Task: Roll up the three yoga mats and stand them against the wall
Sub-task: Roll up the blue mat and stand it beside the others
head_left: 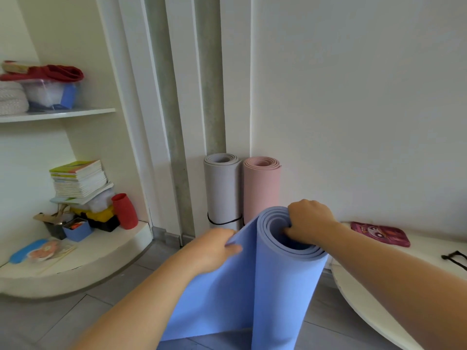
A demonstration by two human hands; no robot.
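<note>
A blue yoga mat (283, 294) stands upright on the floor in front of me, mostly rolled, with a loose flap spread out to the left. My right hand (308, 221) grips the top rim of the roll, fingers tucked inside its open core. My left hand (214, 246) pinches the top corner of the loose flap. Behind them a rolled grey mat (222, 190), with a black strap low around it, and a rolled pink mat (261, 190) stand upright side by side against the wall.
To the left a curved low shelf (113, 251) carries a red vase (125, 210), a stack of books (79, 179) and small boxes. A round white table (353, 291) with a pink pouch (380, 233) is close on the right. Two vertical pipes (174, 122) run down the wall.
</note>
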